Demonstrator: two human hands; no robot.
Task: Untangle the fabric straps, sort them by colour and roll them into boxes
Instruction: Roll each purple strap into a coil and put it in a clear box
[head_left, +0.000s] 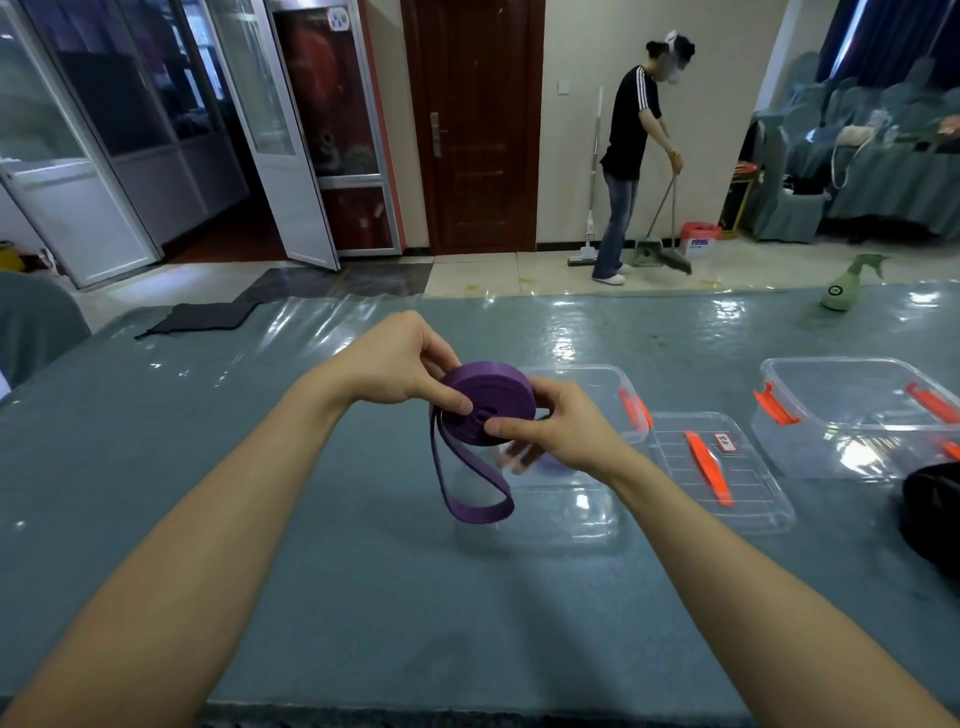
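Observation:
A purple fabric strap (488, 402) is wound into a flat coil that I hold above the table. My left hand (410, 364) pinches the coil's left side and my right hand (556, 426) grips its right side. A loose loop of the purple strap hangs down from the coil toward the table. Directly below and behind the coil stands a clear plastic box (582, 509) with orange latches. A dark bundle (935, 509), perhaps black straps, lies at the right edge, partly cut off.
A clear lid (727, 467) with an orange handle lies right of the box. A second clear box (862, 410) stands further right. A green spray bottle (847, 286) and a dark cloth (208, 317) sit at the far edge. A person sweeps beyond the table.

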